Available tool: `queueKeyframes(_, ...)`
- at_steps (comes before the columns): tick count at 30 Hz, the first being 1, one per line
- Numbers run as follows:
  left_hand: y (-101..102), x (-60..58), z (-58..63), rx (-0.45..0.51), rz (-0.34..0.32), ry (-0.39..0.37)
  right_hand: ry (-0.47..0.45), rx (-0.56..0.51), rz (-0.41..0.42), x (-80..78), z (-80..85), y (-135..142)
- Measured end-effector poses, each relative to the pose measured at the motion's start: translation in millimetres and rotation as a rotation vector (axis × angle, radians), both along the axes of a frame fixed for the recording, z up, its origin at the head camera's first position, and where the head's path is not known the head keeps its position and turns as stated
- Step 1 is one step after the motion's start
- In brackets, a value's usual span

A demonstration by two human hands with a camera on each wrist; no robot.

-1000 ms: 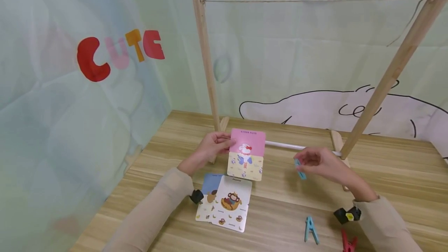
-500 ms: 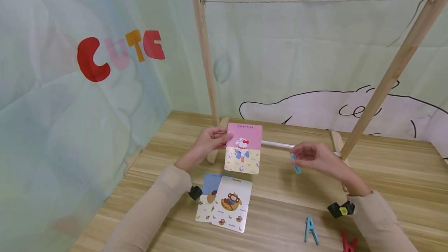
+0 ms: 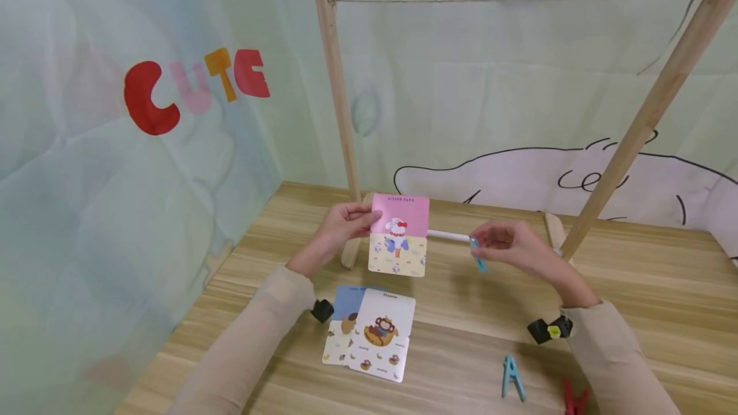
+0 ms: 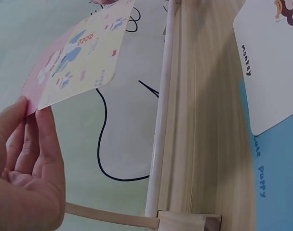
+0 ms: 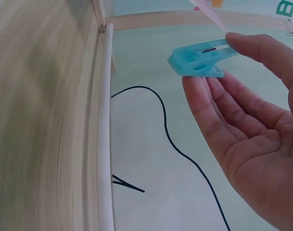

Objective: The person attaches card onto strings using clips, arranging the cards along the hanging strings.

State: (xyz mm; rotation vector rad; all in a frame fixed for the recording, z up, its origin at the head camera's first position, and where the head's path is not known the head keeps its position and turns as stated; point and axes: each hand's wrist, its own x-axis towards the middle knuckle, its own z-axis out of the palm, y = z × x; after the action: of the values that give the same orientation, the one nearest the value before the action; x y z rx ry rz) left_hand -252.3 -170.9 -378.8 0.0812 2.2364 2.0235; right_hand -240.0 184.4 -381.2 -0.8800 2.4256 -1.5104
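My left hand (image 3: 346,223) pinches the left edge of a pink and pale-yellow card (image 3: 399,255) with a white rabbit-like figure, held up above the table. In the left wrist view, thumb and fingers grip the card (image 4: 88,60) near its corner. To the right, my right hand (image 3: 513,245) holds a light-blue clothespin (image 3: 478,255) between thumb and fingers, a short gap from the card. The right wrist view shows the clothespin (image 5: 199,58) lying across the fingertips with the thumb on one end. Below the left hand, a white monkey card (image 3: 383,338) overlaps a blue puppy card (image 3: 346,306).
A wooden frame stands behind the hands, with a left post (image 3: 337,95), a right post (image 3: 640,127) and a string (image 3: 507,0) stretched between their tops. A white rod (image 3: 446,235) joins its feet. Another blue clothespin (image 3: 510,378) and a red one (image 3: 575,399) lie at the front right.
The left hand has raised the card slightly and shifted it a little left. The right hand has moved up and left with the clothespin, toward the card.
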Motion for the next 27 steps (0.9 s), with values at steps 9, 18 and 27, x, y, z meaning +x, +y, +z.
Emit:
queueKeyframes(9, -3, -3.1, 5.2, 0.006, 0.017, 0.008, -0.017, -0.008, 0.008, -7.0, 4.6, -10)
queueKeyframes(18, -6, -5.4, 10.2, 0.021, 0.011, 0.018, -0.025, -0.015, -0.01, -13.4, 4.7, -16)
queueKeyframes(27, -8, -9.1, 14.9, 0.036, 0.02, 0.036, -0.004, -0.039, -0.009, -18.8, 8.8, -21)
